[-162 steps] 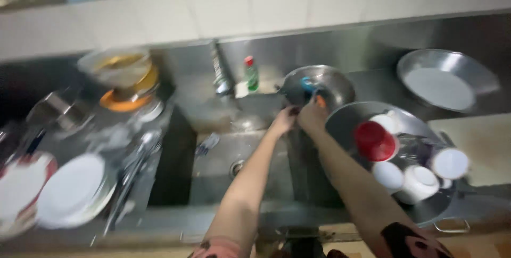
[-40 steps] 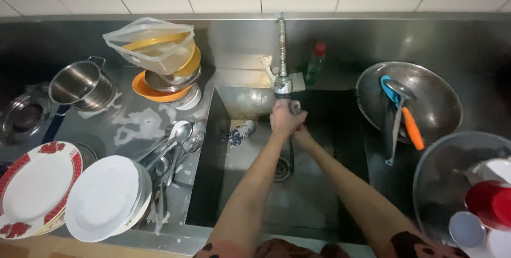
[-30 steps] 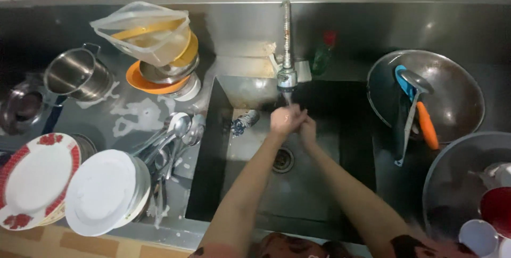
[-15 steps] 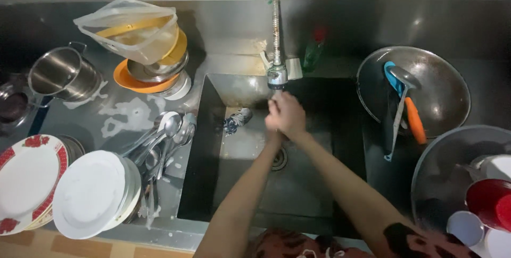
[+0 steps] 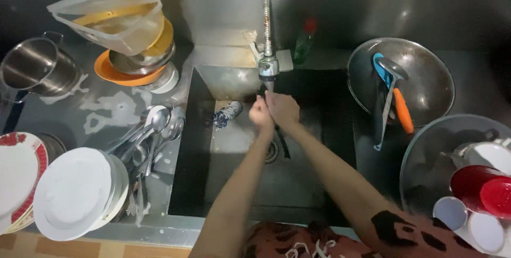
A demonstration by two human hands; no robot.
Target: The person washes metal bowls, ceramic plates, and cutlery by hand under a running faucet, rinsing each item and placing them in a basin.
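Head view: left hand (image 5: 260, 115) and right hand (image 5: 283, 110) are being held together, fingers curled, empty, just under the tap (image 5: 268, 69) over the sink (image 5: 234, 146); plates (image 5: 80, 193) are being kept on worktop, near left.

Both my hands — left hand (image 5: 260, 115), right hand (image 5: 283, 110) — sit under the tap (image 5: 268, 66) in the sink (image 5: 298, 194); plates (image 5: 77, 191) at 8 o'clock, wok (image 5: 420, 77) at 2.

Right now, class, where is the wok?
In the head view, the wok sits on the counter right of the sink, behind a bowl of cups; utensils lie in it.
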